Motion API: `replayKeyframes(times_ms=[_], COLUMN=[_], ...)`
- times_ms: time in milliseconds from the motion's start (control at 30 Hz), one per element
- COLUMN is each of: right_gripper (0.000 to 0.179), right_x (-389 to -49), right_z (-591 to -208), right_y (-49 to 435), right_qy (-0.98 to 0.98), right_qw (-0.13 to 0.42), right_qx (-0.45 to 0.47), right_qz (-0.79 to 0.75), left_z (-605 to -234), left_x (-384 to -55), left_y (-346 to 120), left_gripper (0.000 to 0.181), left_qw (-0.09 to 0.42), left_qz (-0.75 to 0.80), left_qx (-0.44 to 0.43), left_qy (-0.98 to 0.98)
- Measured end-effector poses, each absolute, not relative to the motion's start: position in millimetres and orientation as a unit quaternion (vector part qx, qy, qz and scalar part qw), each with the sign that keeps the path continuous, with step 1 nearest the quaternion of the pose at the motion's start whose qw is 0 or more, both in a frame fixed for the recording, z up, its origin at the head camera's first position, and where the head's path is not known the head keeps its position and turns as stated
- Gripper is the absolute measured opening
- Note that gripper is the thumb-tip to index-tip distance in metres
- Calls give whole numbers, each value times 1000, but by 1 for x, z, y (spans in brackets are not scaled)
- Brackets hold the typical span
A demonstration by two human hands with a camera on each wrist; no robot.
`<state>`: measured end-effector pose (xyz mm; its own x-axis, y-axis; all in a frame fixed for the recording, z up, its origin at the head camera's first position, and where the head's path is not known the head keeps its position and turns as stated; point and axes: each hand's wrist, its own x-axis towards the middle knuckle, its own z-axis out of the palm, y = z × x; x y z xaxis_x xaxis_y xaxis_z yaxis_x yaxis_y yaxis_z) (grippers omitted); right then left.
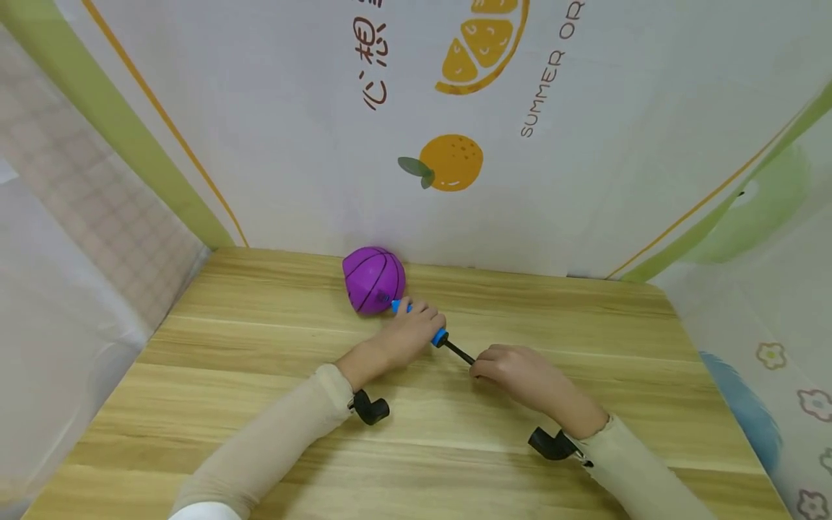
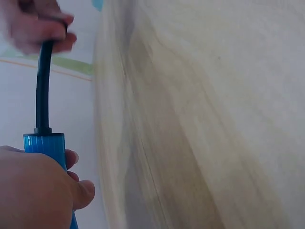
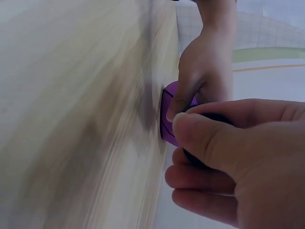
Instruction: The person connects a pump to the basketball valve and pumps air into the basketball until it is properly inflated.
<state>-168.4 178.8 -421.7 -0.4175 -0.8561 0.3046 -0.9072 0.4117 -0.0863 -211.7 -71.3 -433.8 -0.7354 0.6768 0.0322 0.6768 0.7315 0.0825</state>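
Note:
A purple ball [image 1: 372, 278] with black seam lines sits near the back of the table, its left side dented and peaked. Blue and slim, a hand pump [image 1: 439, 336] has its tip end right at the ball's lower right. My left hand [image 1: 408, 336] grips the pump's blue barrel [image 2: 45, 144], fingers curled round it. A black rod [image 2: 44, 88] extends from the barrel's other end. My right hand [image 1: 520, 374] holds the black handle [image 3: 195, 160] at the rod's end between thumb and fingers, mostly hidden in the head view.
Both hands work over a wood-grain table [image 1: 416, 462]. Behind it hangs a white cloth [image 1: 292, 159] printed with oranges and lettering, and more cloth hangs at both sides. A small black camera [image 1: 372, 408] is strapped on the left wrist, another [image 1: 551, 443] on the right.

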Motion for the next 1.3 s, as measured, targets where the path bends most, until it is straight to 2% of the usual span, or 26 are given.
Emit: replayKeyframes(times_ms=[367,767,1300], right_gripper=[11,11,20], right_x=[-195,-198,-164], right_z=[-434,-439,-413], right_y=[144,147,200], right_qy=[-820,-814,-839], right_qw=[138,170,59], right_qx=[539,537,511], right_qz=[132,143,176], left_z=[-434,-436,-432], left_x=[-211,-219,-221], left_y=[-74,-78,-79], left_gripper=[26,26,29], left_qw=[23,28,16], left_qz=[-42,-74,-66], left_qx=[-373,-380,-367], left_qy=[-927,-922,-928])
